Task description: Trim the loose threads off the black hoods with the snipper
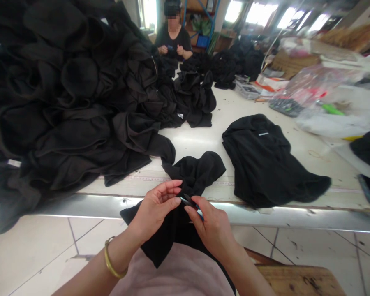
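Note:
A black garment (197,172) hangs from the table edge (265,213) down onto my lap. My left hand (156,209), with a gold bangle on its wrist, pinches a bit of this garment between thumb and fingers. My right hand (211,226) is closed on a small metal cutting tool (188,200) with a blue handle, whose tips meet the cloth at my left fingertips. Both hands are close together just below the table edge.
A tall heap of black garments (64,102) fills the left of the white table. One black garment (265,160) lies flat to the right. Plastic bags (320,94) and clutter sit at the far right. Another person (173,37) sits at the far end handling cloth.

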A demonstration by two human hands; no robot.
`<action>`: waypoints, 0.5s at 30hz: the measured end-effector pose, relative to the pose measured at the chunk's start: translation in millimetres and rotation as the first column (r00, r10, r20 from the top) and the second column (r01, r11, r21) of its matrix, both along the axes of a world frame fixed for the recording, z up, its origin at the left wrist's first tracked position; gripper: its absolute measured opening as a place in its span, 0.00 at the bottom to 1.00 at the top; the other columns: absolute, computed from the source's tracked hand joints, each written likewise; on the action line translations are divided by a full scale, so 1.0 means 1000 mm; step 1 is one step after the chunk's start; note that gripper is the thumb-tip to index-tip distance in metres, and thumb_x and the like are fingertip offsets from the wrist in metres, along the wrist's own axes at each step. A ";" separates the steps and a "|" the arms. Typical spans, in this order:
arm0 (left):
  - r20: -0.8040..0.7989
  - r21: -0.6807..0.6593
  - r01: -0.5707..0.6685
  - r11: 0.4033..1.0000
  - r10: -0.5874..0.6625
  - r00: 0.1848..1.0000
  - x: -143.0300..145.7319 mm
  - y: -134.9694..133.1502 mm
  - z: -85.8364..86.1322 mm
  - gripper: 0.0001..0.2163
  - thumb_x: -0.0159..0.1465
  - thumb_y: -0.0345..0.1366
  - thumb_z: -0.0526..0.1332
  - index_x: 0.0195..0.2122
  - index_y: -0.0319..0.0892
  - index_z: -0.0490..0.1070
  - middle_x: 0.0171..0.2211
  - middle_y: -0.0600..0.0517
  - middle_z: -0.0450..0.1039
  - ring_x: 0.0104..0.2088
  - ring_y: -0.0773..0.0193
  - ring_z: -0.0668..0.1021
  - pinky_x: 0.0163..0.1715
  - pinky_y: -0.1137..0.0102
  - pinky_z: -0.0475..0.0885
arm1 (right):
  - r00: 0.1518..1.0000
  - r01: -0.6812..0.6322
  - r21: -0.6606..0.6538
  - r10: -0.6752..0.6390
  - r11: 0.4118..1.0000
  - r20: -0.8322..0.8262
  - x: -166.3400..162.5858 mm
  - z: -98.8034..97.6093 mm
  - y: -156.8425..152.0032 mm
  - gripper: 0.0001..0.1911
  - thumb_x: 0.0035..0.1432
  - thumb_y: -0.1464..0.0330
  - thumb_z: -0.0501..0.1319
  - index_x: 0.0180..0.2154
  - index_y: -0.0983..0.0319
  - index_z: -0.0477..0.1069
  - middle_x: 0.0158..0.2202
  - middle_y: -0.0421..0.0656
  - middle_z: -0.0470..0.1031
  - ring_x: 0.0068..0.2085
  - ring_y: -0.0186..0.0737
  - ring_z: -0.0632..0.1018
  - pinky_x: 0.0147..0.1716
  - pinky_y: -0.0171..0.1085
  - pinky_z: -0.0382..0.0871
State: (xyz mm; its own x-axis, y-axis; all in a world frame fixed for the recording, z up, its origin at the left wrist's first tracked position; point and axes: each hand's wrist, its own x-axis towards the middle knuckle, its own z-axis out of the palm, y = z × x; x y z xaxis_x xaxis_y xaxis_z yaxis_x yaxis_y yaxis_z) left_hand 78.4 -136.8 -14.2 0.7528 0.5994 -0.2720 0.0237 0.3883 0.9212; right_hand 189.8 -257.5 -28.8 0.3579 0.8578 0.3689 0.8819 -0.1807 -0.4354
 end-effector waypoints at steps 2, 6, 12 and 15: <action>0.001 -0.003 0.008 1.000 -0.008 1.000 0.001 0.000 -0.001 0.18 0.52 0.30 0.65 0.45 0.42 0.69 0.36 0.53 0.71 0.39 0.69 0.73 0.43 0.73 0.66 | 1.000 -0.012 0.027 0.011 1.000 0.026 0.000 -0.002 0.000 0.15 0.64 0.63 0.46 0.38 0.65 0.67 0.28 0.45 0.76 0.26 0.39 0.78 0.23 0.33 0.66; 0.009 -0.027 0.003 1.000 -0.003 1.000 0.002 0.002 -0.002 0.18 0.52 0.30 0.65 0.45 0.43 0.68 0.36 0.53 0.71 0.38 0.70 0.72 0.42 0.74 0.67 | 0.993 0.045 0.106 -0.032 0.993 -0.116 0.005 -0.004 -0.005 0.11 0.62 0.65 0.50 0.39 0.64 0.67 0.30 0.44 0.76 0.28 0.37 0.77 0.26 0.32 0.67; 0.026 -0.027 0.008 1.000 -0.007 1.000 0.003 0.001 -0.002 0.18 0.52 0.30 0.65 0.45 0.42 0.67 0.36 0.53 0.70 0.38 0.70 0.72 0.41 0.75 0.67 | 0.836 0.253 0.310 -0.045 0.917 -0.548 0.001 -0.006 0.004 0.16 0.53 0.66 0.61 0.45 0.59 0.63 0.36 0.43 0.73 0.35 0.37 0.76 0.35 0.36 0.71; 0.033 -0.017 0.006 1.000 -0.006 0.999 0.004 -0.001 -0.003 0.18 0.51 0.30 0.65 0.43 0.42 0.67 0.34 0.54 0.70 0.37 0.70 0.72 0.41 0.75 0.67 | 0.827 0.207 0.273 -0.019 0.940 -0.562 -0.004 -0.001 0.017 0.17 0.50 0.67 0.63 0.43 0.59 0.66 0.38 0.44 0.73 0.37 0.38 0.76 0.37 0.37 0.71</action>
